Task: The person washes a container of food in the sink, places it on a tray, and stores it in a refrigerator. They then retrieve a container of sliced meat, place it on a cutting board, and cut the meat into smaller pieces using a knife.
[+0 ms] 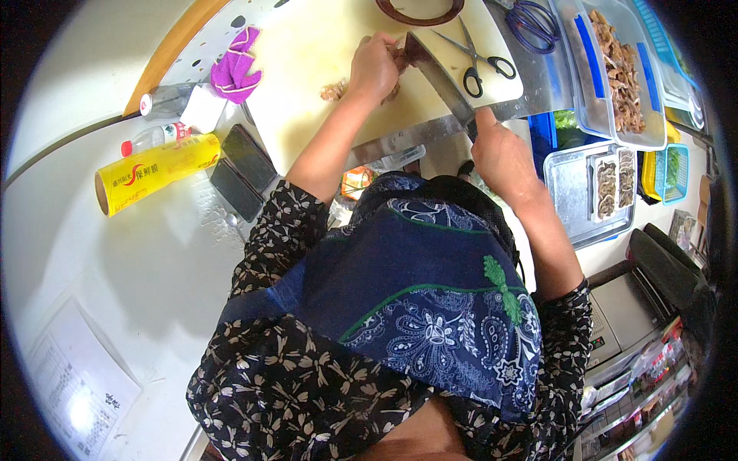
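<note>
My right hand (504, 154) is closed around the dark handle of a kitchen knife (441, 78), whose long blade slants up and left over a white cutting board (305, 52). Close to the blade's far end, my left hand (375, 68) presses a piece of brownish meat (398, 55) onto the board. Part of that meat is hidden under my fingers. Another small heap of meat pieces (333, 90) lies just left of my left wrist. Black-handled scissors (475, 60) rest partly opened on the board, right of the blade.
Right of the board stands a clear plastic tub (620, 75) of sliced meat. Below it is a metal tray (565, 173) with two small filled containers. On the left are a purple cloth (236, 69), a yellow cling-film roll (158, 170) and plastic bottles (164, 102). A brown ring-shaped rim (420, 22) sits at the top.
</note>
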Available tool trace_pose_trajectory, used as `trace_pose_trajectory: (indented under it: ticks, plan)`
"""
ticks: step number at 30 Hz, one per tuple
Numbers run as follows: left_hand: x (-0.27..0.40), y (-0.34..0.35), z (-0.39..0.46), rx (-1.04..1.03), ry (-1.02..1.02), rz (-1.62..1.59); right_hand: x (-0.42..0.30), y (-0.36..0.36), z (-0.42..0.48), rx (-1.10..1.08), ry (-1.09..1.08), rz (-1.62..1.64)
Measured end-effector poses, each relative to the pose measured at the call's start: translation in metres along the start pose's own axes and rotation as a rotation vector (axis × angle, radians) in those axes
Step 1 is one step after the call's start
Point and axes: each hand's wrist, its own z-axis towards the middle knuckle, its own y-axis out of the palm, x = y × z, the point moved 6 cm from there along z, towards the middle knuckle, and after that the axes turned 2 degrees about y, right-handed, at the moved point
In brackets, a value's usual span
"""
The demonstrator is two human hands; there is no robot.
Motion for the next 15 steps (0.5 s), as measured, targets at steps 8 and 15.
trace_pose_trajectory:
  ticks: [8,15]
  plan:
    - [-0.003,-0.006,0.003,-0.010,0.002,-0.058,0.003,-0.012,0.019,-0.119,-0.054,0.353]
    - [-0.025,-0.001,0.011,-0.068,-0.193,-0.143,-0.001,0.010,0.030,-0.004,-0.064,0.194]
